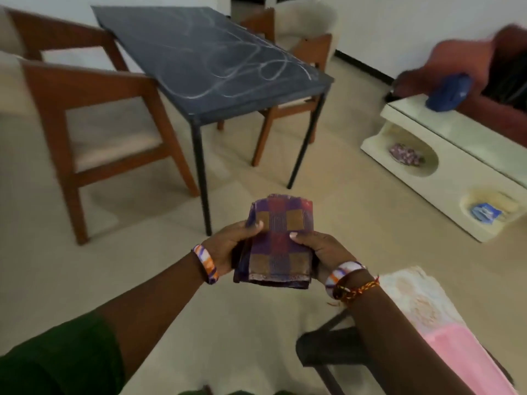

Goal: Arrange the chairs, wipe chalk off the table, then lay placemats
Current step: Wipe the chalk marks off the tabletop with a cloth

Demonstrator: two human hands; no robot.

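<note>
Between both hands, folded checked placemats (278, 243) sit pinched: left grip (232, 248) & right grip (320, 252) at edges.

table (216, 89) near end open | chairs (94, 129) flank both sides

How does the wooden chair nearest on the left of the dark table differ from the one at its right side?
The near left chair stands pulled clear of the chalk-marked table, its whole seat exposed; the right chair is pushed in, its seat partly under the tabletop. The left chair is angled away from the table edge, while the right chair sits close against it. Both have brown wooden frames and pale seat cushions.
</note>
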